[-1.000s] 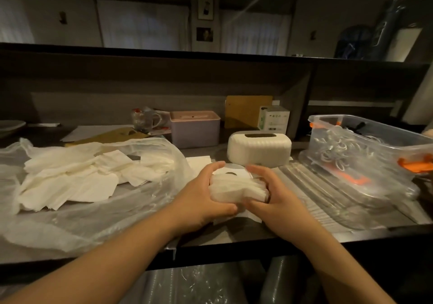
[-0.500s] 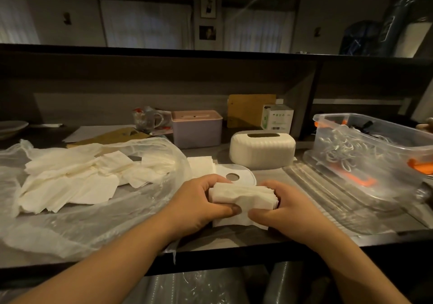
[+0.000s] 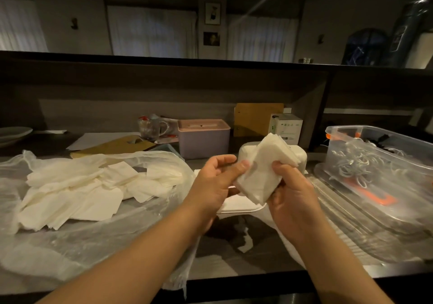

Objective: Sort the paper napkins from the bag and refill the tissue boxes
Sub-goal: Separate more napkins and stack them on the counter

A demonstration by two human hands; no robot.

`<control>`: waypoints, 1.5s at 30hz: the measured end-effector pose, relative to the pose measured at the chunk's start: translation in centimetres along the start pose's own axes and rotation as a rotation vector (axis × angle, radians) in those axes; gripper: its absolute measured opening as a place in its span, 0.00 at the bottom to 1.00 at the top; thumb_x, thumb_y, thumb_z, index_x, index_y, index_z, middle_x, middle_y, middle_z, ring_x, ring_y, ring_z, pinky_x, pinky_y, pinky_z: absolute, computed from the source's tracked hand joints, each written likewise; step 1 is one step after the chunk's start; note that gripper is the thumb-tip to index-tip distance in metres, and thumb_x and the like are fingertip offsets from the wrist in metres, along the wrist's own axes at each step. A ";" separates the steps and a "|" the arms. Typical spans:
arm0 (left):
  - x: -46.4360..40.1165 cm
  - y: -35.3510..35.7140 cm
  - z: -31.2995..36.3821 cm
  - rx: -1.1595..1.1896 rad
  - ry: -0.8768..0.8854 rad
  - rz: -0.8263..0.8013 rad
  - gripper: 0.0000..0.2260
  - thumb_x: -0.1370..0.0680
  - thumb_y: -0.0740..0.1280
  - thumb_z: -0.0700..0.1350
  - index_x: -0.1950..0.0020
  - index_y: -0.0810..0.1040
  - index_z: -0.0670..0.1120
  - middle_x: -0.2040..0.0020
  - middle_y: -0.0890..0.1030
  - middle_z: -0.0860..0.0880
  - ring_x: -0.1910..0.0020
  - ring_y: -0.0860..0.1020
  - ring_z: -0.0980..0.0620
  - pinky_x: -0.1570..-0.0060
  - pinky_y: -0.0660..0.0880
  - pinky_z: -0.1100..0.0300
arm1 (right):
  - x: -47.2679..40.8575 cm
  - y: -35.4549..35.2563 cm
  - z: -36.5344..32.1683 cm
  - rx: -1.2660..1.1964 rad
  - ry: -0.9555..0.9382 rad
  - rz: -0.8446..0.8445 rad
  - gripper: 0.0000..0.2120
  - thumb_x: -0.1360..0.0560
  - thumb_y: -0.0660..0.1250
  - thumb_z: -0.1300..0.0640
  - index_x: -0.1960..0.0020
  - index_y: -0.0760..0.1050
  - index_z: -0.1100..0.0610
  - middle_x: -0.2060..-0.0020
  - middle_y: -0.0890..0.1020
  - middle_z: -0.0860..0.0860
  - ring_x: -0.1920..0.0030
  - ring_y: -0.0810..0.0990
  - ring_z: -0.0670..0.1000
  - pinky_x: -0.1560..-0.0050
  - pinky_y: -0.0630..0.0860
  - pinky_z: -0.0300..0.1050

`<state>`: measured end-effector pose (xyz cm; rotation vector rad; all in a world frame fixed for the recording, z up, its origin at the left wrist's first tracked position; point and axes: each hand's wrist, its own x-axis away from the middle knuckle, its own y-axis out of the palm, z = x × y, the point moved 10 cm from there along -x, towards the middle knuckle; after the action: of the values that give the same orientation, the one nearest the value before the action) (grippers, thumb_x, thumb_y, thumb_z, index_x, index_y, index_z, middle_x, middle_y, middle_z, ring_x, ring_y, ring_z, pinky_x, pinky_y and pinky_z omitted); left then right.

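Right now a stack of napkins (image 3: 262, 172) sits tilted above the tabletop (image 3: 257, 252), held between both hands in front of the white tissue box (image 3: 302, 158). The right hand (image 3: 293, 200) grips its lower right side, fingers (image 3: 284, 166) curled over the edge. The left hand (image 3: 215, 182) pinches the stack's left edge with thumb and curled fingers. Under the hands lies a flat white lid (image 3: 239, 206). Just behind, to the left of the white box, stands a pink tissue box (image 3: 203, 137). Farther left, loose napkins (image 3: 77, 186) lie heaped on an open plastic bag (image 3: 70, 240). On the right stands a clear plastic bin (image 3: 379, 156) with orange clips, its contents tangled and hard to make out. A glass mug (image 3: 151, 128) stands near the pink box.
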<state>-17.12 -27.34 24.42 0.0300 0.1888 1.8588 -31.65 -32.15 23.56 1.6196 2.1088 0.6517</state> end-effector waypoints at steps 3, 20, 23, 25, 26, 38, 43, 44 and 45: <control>-1.6 -4.2 0.8 -0.144 0.046 0.148 0.09 0.18 0.66 0.56 0.41 0.77 0.54 0.46 0.83 0.50 0.45 0.81 0.48 0.47 0.78 0.55 | -1.2 -0.6 -0.4 0.099 0.099 0.055 0.13 0.20 0.67 0.60 0.37 0.73 0.50 0.41 0.81 0.56 0.42 0.81 0.59 0.52 0.82 0.55; -4.2 -10.4 -1.4 -0.753 -0.119 0.325 0.16 0.19 0.65 0.57 0.34 0.77 0.53 0.38 0.78 0.53 0.42 0.75 0.51 0.41 0.75 0.53 | -6.7 0.9 1.6 1.166 0.173 0.029 0.09 0.23 0.73 0.50 0.46 0.79 0.52 0.52 0.81 0.51 0.52 0.79 0.53 0.58 0.76 0.43; -4.2 -10.2 -1.4 -0.793 -0.129 0.303 0.14 0.18 0.64 0.57 0.35 0.76 0.54 0.41 0.76 0.54 0.44 0.74 0.52 0.44 0.74 0.56 | -6.9 0.7 1.6 1.269 0.109 0.029 0.06 0.22 0.71 0.50 0.48 0.78 0.51 0.55 0.80 0.48 0.56 0.78 0.48 0.65 0.70 0.39; -4.2 -10.3 -1.3 -0.808 -0.120 0.300 0.11 0.18 0.64 0.56 0.38 0.77 0.55 0.44 0.75 0.55 0.45 0.75 0.52 0.47 0.73 0.57 | -7.0 0.6 1.4 1.344 0.054 0.025 0.07 0.21 0.70 0.49 0.45 0.76 0.50 0.56 0.78 0.45 0.57 0.77 0.47 0.65 0.72 0.39; -4.2 -10.4 -1.2 -0.815 -0.112 0.300 0.09 0.18 0.65 0.56 0.40 0.77 0.56 0.45 0.76 0.55 0.46 0.75 0.53 0.48 0.73 0.57 | -7.1 0.4 1.2 1.372 0.025 0.025 0.10 0.21 0.69 0.49 0.41 0.77 0.50 0.56 0.78 0.45 0.57 0.76 0.46 0.63 0.73 0.40; -4.2 -9.7 -1.1 -0.810 -0.084 0.257 0.05 0.18 0.65 0.49 0.44 0.76 0.58 0.49 0.78 0.56 0.54 0.76 0.58 0.58 0.76 0.62 | -7.4 -0.9 0.5 1.386 0.003 0.084 0.16 0.19 0.66 0.46 0.34 0.78 0.50 0.48 0.82 0.48 0.56 0.79 0.47 0.66 0.75 0.40; -3.2 -9.4 0.6 -0.844 0.031 0.285 0.03 0.18 0.65 0.54 0.46 0.76 0.59 0.50 0.80 0.55 0.53 0.79 0.55 0.51 0.78 0.57 | -6.3 0.0 -1.7 1.282 -0.271 0.187 0.13 0.19 0.66 0.47 0.36 0.76 0.49 0.50 0.82 0.47 0.57 0.79 0.45 0.62 0.80 0.43; -2.9 -9.0 1.4 -0.830 0.083 0.292 0.03 0.18 0.65 0.54 0.46 0.77 0.59 0.51 0.80 0.56 0.53 0.78 0.56 0.53 0.77 0.57 | -5.7 0.9 -2.4 1.284 -0.383 0.194 0.11 0.19 0.66 0.48 0.38 0.76 0.49 0.51 0.83 0.47 0.58 0.79 0.45 0.59 0.81 0.44; -2.7 -8.5 2.0 -0.801 0.128 0.289 0.03 0.18 0.65 0.54 0.46 0.77 0.59 0.53 0.80 0.57 0.53 0.78 0.57 0.54 0.76 0.58 | -4.9 2.0 -3.0 1.292 -0.503 0.180 0.08 0.19 0.67 0.50 0.41 0.76 0.49 0.51 0.83 0.48 0.57 0.80 0.46 0.57 0.82 0.46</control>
<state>-8.03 -27.27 25.39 -0.6425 -0.5037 2.1040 -30.63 -36.87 27.32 2.1850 1.9987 -1.2473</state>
